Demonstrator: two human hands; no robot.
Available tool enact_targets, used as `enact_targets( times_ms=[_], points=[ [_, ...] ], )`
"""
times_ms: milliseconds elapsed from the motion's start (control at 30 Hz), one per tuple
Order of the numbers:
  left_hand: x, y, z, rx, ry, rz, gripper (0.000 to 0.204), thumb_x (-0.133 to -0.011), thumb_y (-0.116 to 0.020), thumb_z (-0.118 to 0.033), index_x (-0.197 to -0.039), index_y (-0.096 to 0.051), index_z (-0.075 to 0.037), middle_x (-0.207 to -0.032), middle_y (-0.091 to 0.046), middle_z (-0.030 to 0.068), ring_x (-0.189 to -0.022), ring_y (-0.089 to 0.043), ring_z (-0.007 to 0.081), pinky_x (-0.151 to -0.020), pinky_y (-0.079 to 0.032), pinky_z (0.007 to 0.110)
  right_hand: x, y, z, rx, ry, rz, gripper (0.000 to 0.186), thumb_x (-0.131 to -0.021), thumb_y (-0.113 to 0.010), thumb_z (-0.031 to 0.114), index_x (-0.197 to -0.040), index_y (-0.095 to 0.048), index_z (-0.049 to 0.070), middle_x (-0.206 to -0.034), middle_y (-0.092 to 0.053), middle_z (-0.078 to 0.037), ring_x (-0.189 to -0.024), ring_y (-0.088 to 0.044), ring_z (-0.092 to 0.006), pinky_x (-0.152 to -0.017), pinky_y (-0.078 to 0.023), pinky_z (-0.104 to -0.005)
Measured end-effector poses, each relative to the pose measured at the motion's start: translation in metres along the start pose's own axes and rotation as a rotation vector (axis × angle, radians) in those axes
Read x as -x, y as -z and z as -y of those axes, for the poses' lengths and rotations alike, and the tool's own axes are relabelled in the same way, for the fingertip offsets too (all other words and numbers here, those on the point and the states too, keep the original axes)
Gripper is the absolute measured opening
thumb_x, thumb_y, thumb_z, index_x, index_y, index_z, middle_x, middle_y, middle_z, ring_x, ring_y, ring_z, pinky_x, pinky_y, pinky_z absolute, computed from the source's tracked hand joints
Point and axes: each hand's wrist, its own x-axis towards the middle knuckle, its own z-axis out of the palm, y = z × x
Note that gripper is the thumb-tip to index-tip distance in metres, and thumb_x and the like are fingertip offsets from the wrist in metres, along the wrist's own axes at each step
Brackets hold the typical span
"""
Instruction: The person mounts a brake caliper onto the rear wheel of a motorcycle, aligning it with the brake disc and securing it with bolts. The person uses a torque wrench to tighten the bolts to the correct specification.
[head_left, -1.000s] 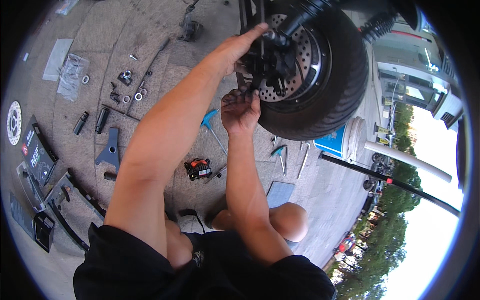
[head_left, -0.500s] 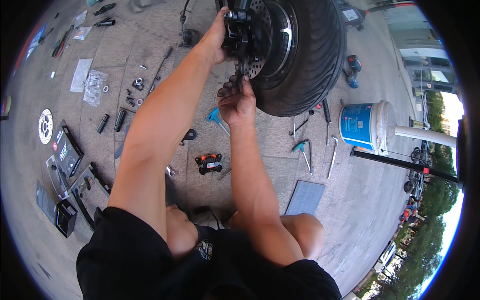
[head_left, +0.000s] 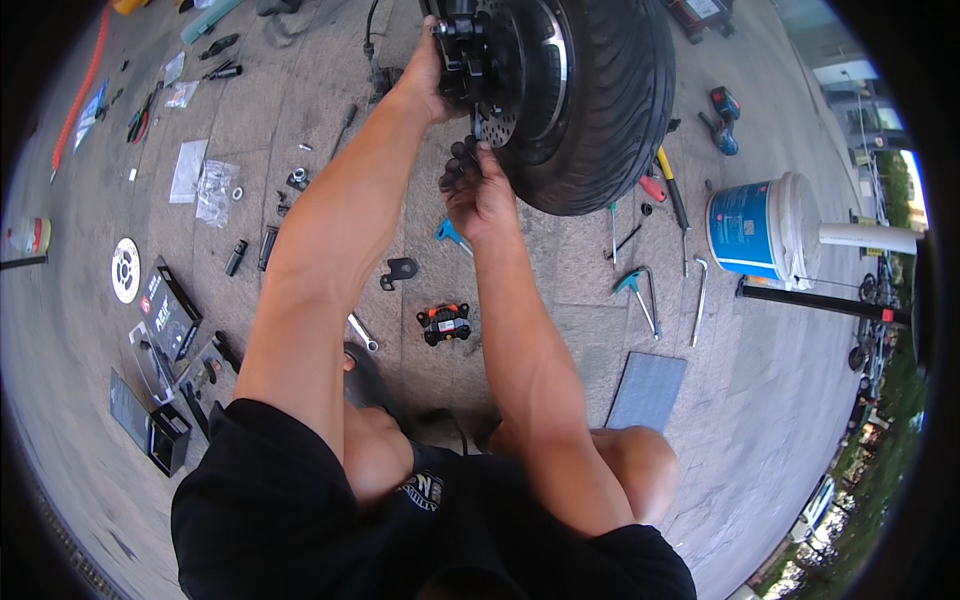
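Note:
A thick black tire (head_left: 625,110) on a hub stands at the top, with a perforated brake disc (head_left: 497,130) on its left side. Beside the disc is a black brake caliper (head_left: 462,62). My left hand (head_left: 426,82) is wrapped round the caliper's outer left side, its fingers partly hidden behind it. Just below, palm up, my right hand (head_left: 480,192) has curled, darkened fingers and a thumb pressed together under the disc's lower edge. A thin greyish piece shows above those fingertips; what it is I cannot make out.
A blue-handled hex key (head_left: 452,234), an orange-and-black gadget (head_left: 444,323) and a wrench (head_left: 364,333) lie below my forearms. On the right are a blue-and-white bucket (head_left: 745,230), a cordless drill (head_left: 722,120) and a grey pad (head_left: 647,390). A spare disc (head_left: 125,270) and opened boxes lie left.
The view has shifted, so the floor items appear further right and the tire slightly left and higher. Both hands stay by the caliper; the right fingers sit slightly lower relative to the disc.

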Motion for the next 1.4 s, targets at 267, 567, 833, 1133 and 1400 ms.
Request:
enact_targets(
  times_ms=[267, 567, 833, 1133, 1400],
  points=[
    [-0.007, -0.001, -0.001, 0.064, 0.072, -0.163, 0.049, -0.091, -0.038, -0.056, -0.098, -0.066, -0.017, -0.096, -0.065, 0.0061, -0.093, -0.059, 0.0256, -0.084, -0.045, 0.042, -0.013, 0.003, -0.009, -0.062, -0.005, -0.017, 0.016, -0.095, -0.057, 0.025, -0.101, -0.061, 0.011, -0.090, -0.067, -0.005, -0.074, -0.058, -0.0178, -0.064, -0.048, -0.0309],
    [-0.030, 0.015, 0.000, 0.010, 0.029, -0.218, 0.048, -0.091, -0.037, -0.056, -0.087, -0.065, -0.016, -0.083, -0.066, 0.0047, -0.076, -0.061, 0.0247, -0.071, -0.049, 0.044, -0.003, -0.001, -0.011, -0.088, -0.012, 0.026, 0.018, -0.095, -0.057, 0.024, -0.110, -0.059, 0.014, -0.095, -0.067, -0.005, -0.076, -0.058, -0.0175, -0.064, -0.048, -0.0307],
    [-0.018, 0.008, 0.001, -0.110, -0.007, -0.231, 0.046, -0.090, -0.042, -0.056, -0.087, -0.063, -0.015, -0.083, -0.064, 0.0048, -0.076, -0.060, 0.0243, -0.067, -0.048, 0.041, 0.002, -0.010, -0.002, -0.195, -0.074, -0.022, 0.013, -0.097, -0.053, 0.021, -0.106, -0.055, 0.012, -0.095, -0.066, -0.007, -0.077, -0.058, -0.0181, -0.064, -0.049, -0.0307],
    [-0.021, 0.008, 0.000, -0.048, 0.019, -0.249, 0.040, -0.090, -0.045, -0.052, -0.087, -0.063, -0.016, -0.082, -0.064, 0.0038, -0.076, -0.060, 0.0223, -0.066, -0.049, 0.040, 0.014, -0.022, -0.006, -0.133, 0.036, -0.027, 0.017, -0.095, -0.056, 0.020, -0.110, -0.053, 0.010, -0.094, -0.067, -0.008, -0.072, -0.059, -0.0180, -0.061, -0.048, -0.0298],
    [-0.023, 0.012, -0.003, -0.008, 0.003, -0.229, 0.037, -0.090, -0.049, -0.048, -0.086, -0.063, -0.013, -0.083, -0.065, 0.0050, -0.079, -0.062, 0.0244, -0.070, -0.051, 0.043, 0.020, -0.020, -0.008, -0.029, 0.101, -0.020, 0.016, -0.094, -0.059, 0.019, -0.105, -0.057, 0.008, -0.091, -0.067, -0.008, -0.068, -0.060, -0.0159, -0.059, -0.048, -0.0288]
  ],
)
